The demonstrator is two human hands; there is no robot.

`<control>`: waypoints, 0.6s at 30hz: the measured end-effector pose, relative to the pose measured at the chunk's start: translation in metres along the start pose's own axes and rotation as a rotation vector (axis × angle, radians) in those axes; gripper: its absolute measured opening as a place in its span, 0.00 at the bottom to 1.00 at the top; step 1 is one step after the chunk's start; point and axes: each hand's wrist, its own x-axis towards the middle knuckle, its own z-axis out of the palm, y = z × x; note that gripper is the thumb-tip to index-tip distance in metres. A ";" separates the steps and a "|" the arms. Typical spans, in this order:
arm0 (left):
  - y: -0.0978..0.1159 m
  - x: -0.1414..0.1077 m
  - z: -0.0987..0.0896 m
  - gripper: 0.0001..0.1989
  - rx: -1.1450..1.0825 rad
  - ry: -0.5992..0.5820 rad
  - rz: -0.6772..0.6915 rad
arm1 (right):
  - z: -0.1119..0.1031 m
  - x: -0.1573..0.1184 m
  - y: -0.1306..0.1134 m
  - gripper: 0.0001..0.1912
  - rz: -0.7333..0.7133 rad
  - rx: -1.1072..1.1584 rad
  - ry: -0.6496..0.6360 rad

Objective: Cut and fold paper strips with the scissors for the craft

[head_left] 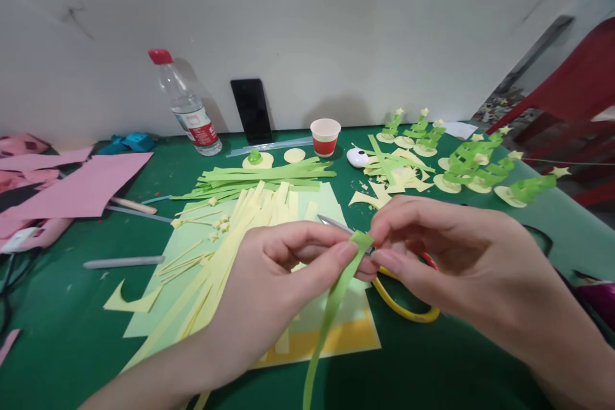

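The green strip (340,288) is what I have at the centre of my feed, held up over the table (384,371) with its long tail hanging towards me. I see the left hand (283,272) clamped on it near the top, thumb against finger. The right hand (461,237) has its thumb and fingertips drawn close at the strip's upper end; I cannot tell whether they pinch it. Just below the hands I make out scissors (407,316) with yellow handles, partly hidden.

Pale yellow strips (235,237) fan out over pale green paper (331,202), and behind them I have a pile of green strips (269,173). To the right stand small paper trees (461,166) topped with stars.

Along the wall (307,32) I get a red-and-white cup (325,138), a phone (252,112) propped upright with a dark screen, and a red-capped bottle (192,115); its label (198,127) is red and white, its print too blurred for me to read.
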 end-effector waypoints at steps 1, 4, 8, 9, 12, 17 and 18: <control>0.000 0.000 0.000 0.06 0.023 0.010 0.002 | 0.000 -0.001 0.000 0.02 0.002 0.002 -0.004; 0.002 0.000 0.001 0.05 0.079 0.033 0.008 | 0.001 -0.003 -0.003 0.02 0.046 -0.020 -0.019; 0.002 -0.001 0.002 0.07 0.025 0.012 0.026 | 0.003 -0.003 -0.007 0.05 0.107 -0.024 -0.043; 0.002 -0.001 0.002 0.08 0.004 0.002 0.023 | 0.003 -0.003 -0.007 0.05 0.114 -0.016 -0.050; 0.002 0.000 0.002 0.09 -0.044 -0.012 -0.008 | 0.002 -0.001 -0.006 0.05 0.121 -0.011 -0.071; 0.003 0.004 -0.001 0.08 -0.061 -0.044 -0.074 | -0.002 0.001 -0.002 0.06 0.125 -0.068 -0.149; 0.003 0.005 -0.001 0.08 -0.057 -0.066 -0.093 | -0.002 0.001 -0.002 0.06 0.132 -0.089 -0.176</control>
